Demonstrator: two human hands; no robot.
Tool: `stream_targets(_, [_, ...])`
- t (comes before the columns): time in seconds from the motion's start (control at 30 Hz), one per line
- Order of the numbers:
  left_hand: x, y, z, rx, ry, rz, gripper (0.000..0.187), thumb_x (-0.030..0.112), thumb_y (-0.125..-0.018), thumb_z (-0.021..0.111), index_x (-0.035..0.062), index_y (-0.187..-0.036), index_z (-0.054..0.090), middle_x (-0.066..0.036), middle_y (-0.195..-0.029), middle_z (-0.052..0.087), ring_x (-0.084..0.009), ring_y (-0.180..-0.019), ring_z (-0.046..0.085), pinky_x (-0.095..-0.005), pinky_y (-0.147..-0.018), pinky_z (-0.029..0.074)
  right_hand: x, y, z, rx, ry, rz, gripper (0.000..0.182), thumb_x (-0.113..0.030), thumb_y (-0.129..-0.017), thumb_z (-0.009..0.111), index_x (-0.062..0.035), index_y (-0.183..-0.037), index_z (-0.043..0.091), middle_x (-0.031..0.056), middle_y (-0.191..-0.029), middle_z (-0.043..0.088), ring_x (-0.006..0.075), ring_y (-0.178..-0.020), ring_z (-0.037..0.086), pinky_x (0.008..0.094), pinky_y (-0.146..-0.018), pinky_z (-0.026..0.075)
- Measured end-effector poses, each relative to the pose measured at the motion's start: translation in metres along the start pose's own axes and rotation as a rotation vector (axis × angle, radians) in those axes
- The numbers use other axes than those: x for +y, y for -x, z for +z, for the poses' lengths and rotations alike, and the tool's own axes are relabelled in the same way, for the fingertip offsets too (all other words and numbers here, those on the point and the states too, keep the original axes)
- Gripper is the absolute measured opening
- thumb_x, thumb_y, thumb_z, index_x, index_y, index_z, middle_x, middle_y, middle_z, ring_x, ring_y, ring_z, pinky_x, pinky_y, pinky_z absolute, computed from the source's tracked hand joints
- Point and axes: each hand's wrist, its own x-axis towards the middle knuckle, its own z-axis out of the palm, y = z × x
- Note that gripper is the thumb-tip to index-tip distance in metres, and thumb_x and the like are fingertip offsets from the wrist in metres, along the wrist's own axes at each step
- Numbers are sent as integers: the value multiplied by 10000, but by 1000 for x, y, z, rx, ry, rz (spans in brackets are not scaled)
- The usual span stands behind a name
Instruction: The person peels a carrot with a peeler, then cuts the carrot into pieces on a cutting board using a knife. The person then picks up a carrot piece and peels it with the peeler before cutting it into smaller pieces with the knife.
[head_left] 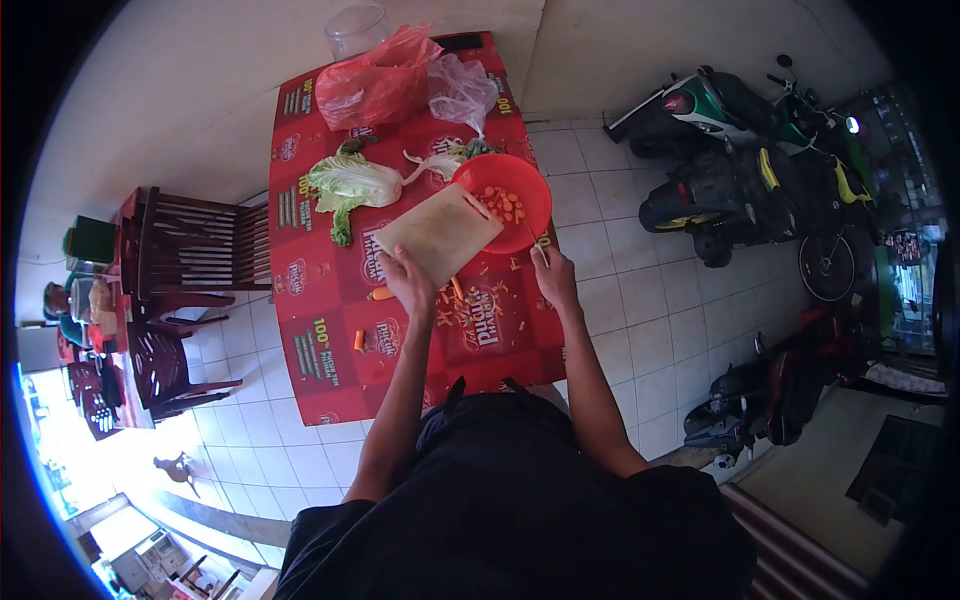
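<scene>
My left hand (408,280) grips the near-left end of a pale cutting board (440,235). The board is tilted, and its far end with the handle slot reaches over the rim of a red bowl (535,180). Chopped carrot pieces (506,206) lie inside the bowl. In my right hand (555,278), at the bowl's near right side, is a knife (541,255); its thin blade shows against the bowl. A napa cabbage (358,184) rests left of the board. Carrot scraps (470,310) and orange carrot ends (381,293) are scattered on the table near my hands.
The table has a red printed cloth (320,270). Toward its far end are a red plastic bag (375,80), a clear bag (462,92) and a clear container (357,30). Wooden chairs (200,240) stand left; motorcycles (740,180) are parked right on the tiled floor.
</scene>
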Motion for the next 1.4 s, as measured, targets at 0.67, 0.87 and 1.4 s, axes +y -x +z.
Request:
stream_targets(0.67, [-153,136,-174,-432,8,-529,325,322,-1087,521,42,-956,623,39,-793,539,-56,-741,469,-264,-656,427,105,162,13,-208,-364,372,351,-399,-1089,503,-75,-982,587,28,-810,680,81,-557,597,231,-460,439])
stream_targets(0.87, [-201,156,-182,-502,-149,-512,339,289,-1093,511,56,-849,542,33,-755,494,-57,-721,431,-285,-621,399,128,180,44,-421,-456,454,492,-481,-1096,419,-34,-1207,591,129,-1147,726,170,-910,717,288,-615,605])
stream_targets(1.4, [-214,120,-168,-520,-407,-196,279,251,-1042,534,-12,-1125,496,-262,-1002,625,-469,-950,664,-551,-818,507,75,167,54,-208,-317,206,287,-317,-1025,642,-32,-990,653,21,-801,694,112,-641,658,291,-595,520])
